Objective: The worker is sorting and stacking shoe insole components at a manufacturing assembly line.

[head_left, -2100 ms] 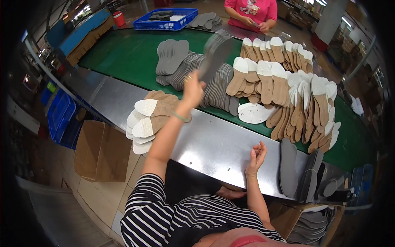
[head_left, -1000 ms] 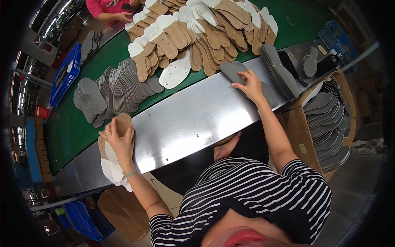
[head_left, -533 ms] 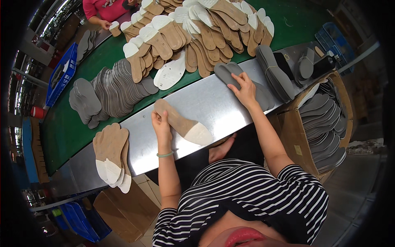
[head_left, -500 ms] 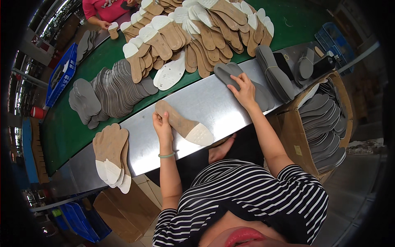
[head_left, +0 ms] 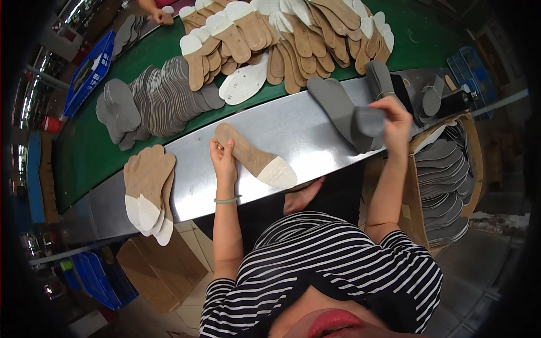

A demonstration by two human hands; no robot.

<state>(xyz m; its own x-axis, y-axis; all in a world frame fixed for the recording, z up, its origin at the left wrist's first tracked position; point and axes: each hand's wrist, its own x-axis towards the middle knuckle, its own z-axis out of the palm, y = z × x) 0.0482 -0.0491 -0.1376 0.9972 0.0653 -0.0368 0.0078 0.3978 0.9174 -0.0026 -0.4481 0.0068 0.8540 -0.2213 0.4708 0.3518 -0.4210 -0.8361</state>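
Note:
My left hand [head_left: 224, 159] pinches a brown insole [head_left: 253, 155] with a white toe part by its heel end. This insole slants over the steel table edge, white end toward the lower right. My right hand [head_left: 398, 125] is raised over the right part of the table, its fingers closed on a grey insole [head_left: 369, 121] that is smeared by motion. Below and left of it, more grey insoles [head_left: 331, 104] lie on the steel. Left of my left hand, a fanned stack of brown-and-white insoles [head_left: 151, 174] overhangs the table edge.
A green belt [head_left: 90, 180] beyond the steel strip [head_left: 194, 194] bears a heap of brown-and-white insoles [head_left: 242, 36] and a row of grey ones [head_left: 169, 96]. At right stand a banded grey bundle [head_left: 380, 81] and a cardboard box [head_left: 420, 211] of grey insoles. Another person's hand [head_left: 162, 17] shows far left.
My right hand has moved right and toward me, lifting a grey insole off the pile on the steel. My left hand still holds the brown-and-white insole. The view has shifted slightly.

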